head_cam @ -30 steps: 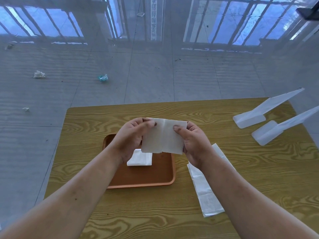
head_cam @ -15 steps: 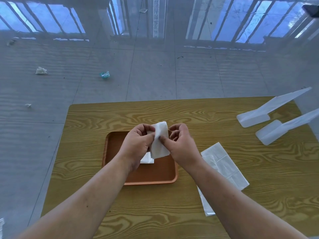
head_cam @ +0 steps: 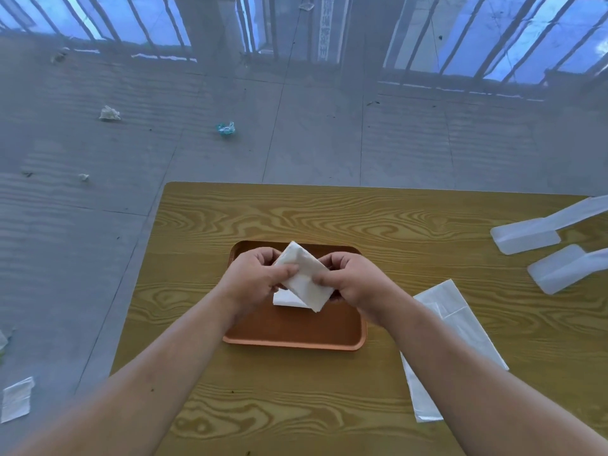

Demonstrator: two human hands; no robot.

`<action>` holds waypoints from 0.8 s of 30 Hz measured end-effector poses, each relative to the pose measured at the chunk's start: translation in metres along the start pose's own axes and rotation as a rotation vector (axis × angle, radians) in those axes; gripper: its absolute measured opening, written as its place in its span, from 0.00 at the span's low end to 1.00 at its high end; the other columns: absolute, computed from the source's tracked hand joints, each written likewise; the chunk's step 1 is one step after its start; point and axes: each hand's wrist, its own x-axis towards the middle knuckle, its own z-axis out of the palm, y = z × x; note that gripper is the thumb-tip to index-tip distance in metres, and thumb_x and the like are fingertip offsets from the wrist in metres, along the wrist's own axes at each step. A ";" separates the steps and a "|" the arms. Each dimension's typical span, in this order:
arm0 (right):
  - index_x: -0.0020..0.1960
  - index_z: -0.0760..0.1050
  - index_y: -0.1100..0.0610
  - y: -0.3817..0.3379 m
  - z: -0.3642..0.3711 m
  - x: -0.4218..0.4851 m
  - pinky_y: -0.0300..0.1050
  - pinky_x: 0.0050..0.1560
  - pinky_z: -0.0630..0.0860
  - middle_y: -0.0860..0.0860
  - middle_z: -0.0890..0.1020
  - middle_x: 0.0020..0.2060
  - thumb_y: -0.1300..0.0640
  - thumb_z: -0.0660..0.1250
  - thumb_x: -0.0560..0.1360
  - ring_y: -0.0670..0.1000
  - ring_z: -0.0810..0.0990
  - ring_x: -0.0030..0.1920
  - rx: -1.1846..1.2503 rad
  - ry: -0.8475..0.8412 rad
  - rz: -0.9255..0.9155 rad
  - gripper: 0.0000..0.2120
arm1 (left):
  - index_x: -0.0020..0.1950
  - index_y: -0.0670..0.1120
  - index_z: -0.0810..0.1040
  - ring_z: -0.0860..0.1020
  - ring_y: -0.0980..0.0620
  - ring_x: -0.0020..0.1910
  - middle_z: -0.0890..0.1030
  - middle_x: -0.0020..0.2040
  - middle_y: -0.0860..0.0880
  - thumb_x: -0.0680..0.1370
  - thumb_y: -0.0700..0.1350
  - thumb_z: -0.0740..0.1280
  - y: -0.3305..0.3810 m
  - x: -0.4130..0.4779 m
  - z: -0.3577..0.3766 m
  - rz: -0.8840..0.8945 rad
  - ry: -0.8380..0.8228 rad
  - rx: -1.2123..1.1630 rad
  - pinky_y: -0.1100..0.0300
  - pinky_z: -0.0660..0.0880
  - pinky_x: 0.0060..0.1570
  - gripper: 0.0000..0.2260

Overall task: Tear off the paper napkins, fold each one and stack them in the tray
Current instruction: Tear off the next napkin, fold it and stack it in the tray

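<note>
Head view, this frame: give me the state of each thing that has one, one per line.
Folded napkin: held in both hands above the tray.
Left hand: pinching the napkin.
Right hand: pinching the napkin.
Tray: on the table, holding one napkin.
Stacked napkin: flat in the tray.
Napkin strip: unfolded, lying on the table.

Cool, bluish daylight enters through the barred windows (head_cam: 493,37) at the top, washing the floor (head_cam: 312,136) in hazy grey glare with faint rippled banding, while the table (head_cam: 329,218) stays evenly lit, shadows soft, and straight edges bow from wide-angle distortion.
</note>
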 end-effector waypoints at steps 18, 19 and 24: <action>0.71 0.72 0.52 0.069 0.029 0.047 0.49 0.56 0.78 0.48 0.80 0.56 0.55 0.69 0.79 0.51 0.78 0.55 -0.654 0.398 -0.197 0.22 | 0.50 0.53 0.76 0.78 0.53 0.44 0.79 0.46 0.56 0.75 0.65 0.67 -0.085 0.029 0.008 -0.086 0.331 0.795 0.54 0.72 0.39 0.16; 0.72 0.72 0.54 0.072 0.030 0.045 0.51 0.61 0.76 0.51 0.79 0.58 0.55 0.70 0.78 0.53 0.77 0.58 -0.770 0.445 -0.260 0.23 | 0.55 0.52 0.75 0.76 0.52 0.49 0.76 0.50 0.54 0.75 0.64 0.69 -0.089 0.026 0.010 0.006 0.373 0.860 0.53 0.73 0.45 0.18; 0.67 0.78 0.57 0.095 0.027 0.028 0.58 0.65 0.77 0.56 0.82 0.62 0.58 0.71 0.76 0.62 0.78 0.64 -1.145 0.313 -0.573 0.20 | 0.66 0.47 0.80 0.79 0.40 0.65 0.81 0.67 0.44 0.74 0.51 0.75 -0.102 0.013 0.019 0.531 0.159 1.190 0.43 0.76 0.65 0.22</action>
